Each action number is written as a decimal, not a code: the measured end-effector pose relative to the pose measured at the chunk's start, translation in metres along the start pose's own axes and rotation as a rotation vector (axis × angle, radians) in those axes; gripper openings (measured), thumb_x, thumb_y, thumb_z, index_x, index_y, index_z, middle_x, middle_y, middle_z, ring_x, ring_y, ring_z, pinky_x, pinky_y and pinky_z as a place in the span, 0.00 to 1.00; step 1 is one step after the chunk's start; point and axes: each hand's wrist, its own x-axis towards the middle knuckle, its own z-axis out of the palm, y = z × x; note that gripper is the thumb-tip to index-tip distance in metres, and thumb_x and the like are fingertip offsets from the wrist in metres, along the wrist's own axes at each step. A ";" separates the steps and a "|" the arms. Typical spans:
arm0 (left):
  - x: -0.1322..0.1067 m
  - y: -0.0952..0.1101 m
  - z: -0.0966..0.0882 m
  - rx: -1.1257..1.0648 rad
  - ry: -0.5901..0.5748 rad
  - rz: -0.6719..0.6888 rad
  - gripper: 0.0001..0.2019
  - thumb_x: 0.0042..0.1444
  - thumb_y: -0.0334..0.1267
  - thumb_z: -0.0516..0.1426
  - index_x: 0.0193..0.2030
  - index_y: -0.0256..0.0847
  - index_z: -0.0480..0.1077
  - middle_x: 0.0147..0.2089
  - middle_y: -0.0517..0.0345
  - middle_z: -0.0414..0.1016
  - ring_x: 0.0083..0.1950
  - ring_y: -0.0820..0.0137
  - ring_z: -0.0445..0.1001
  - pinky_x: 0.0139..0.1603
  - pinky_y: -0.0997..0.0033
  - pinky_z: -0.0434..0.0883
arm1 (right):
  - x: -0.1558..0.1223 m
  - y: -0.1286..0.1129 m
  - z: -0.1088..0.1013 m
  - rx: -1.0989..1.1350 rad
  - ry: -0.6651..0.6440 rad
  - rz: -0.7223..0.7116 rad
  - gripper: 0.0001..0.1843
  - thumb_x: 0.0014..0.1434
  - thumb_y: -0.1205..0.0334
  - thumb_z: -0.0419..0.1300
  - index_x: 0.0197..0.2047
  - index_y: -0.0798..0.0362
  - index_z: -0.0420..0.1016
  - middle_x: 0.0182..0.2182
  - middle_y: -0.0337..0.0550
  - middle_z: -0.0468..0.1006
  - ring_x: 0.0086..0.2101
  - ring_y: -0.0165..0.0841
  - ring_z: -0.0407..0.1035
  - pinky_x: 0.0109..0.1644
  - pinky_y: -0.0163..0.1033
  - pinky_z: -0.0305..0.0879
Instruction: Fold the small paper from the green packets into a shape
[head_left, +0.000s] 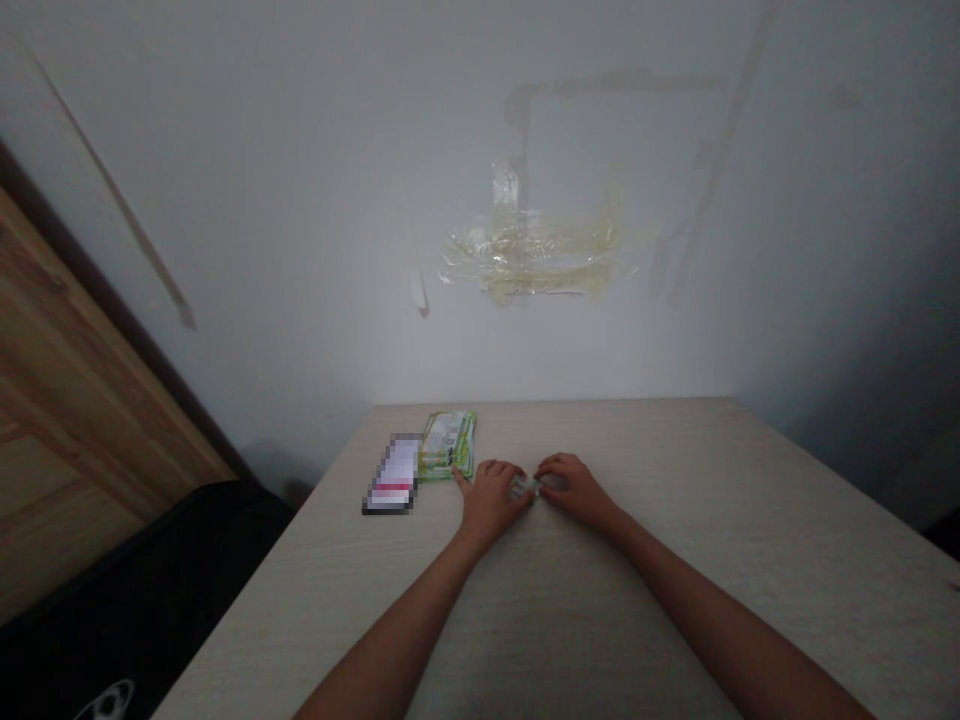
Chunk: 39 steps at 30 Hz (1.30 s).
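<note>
My left hand (491, 495) and my right hand (576, 492) meet over the middle of the table, fingers curled toward each other. Between their fingertips is a small whitish-green thing (521, 487), mostly covered, whose kind I cannot make out. The left fingers close round its left side, while the right thumb and fingers pinch at its right end. My left little finger sticks out to the edge of a green and white printed packet (448, 445); whether it touches is unclear.
A phone (394, 475) with a blurred-out screen lies left of the packet on the pale wooden table (660, 450). Behind the table rises a white wall (315, 250) with clear tape (536, 255) stuck on it. A wooden panel (67, 400) and a black bag-like thing (150, 600) are at left.
</note>
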 end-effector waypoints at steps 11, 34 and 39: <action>0.000 -0.005 0.011 0.049 0.009 -0.023 0.21 0.53 0.53 0.59 0.52 0.52 0.70 0.57 0.54 0.72 0.64 0.52 0.58 0.65 0.27 0.36 | 0.001 0.008 0.007 -0.029 -0.004 0.029 0.10 0.54 0.64 0.63 0.41 0.49 0.81 0.43 0.47 0.78 0.46 0.39 0.69 0.54 0.46 0.63; 0.000 -0.005 0.005 0.098 0.084 -0.118 0.18 0.53 0.54 0.60 0.47 0.51 0.73 0.57 0.54 0.71 0.62 0.54 0.61 0.65 0.30 0.42 | -0.003 -0.014 0.005 -0.025 -0.018 -0.120 0.14 0.62 0.70 0.51 0.47 0.50 0.73 0.44 0.46 0.76 0.49 0.36 0.68 0.57 0.46 0.63; 0.000 -0.006 0.007 0.107 0.098 -0.115 0.18 0.54 0.55 0.58 0.47 0.49 0.72 0.55 0.53 0.72 0.62 0.55 0.61 0.64 0.29 0.41 | -0.005 -0.013 0.007 -0.028 -0.013 -0.056 0.12 0.63 0.66 0.53 0.50 0.53 0.68 0.45 0.49 0.75 0.48 0.37 0.69 0.56 0.46 0.63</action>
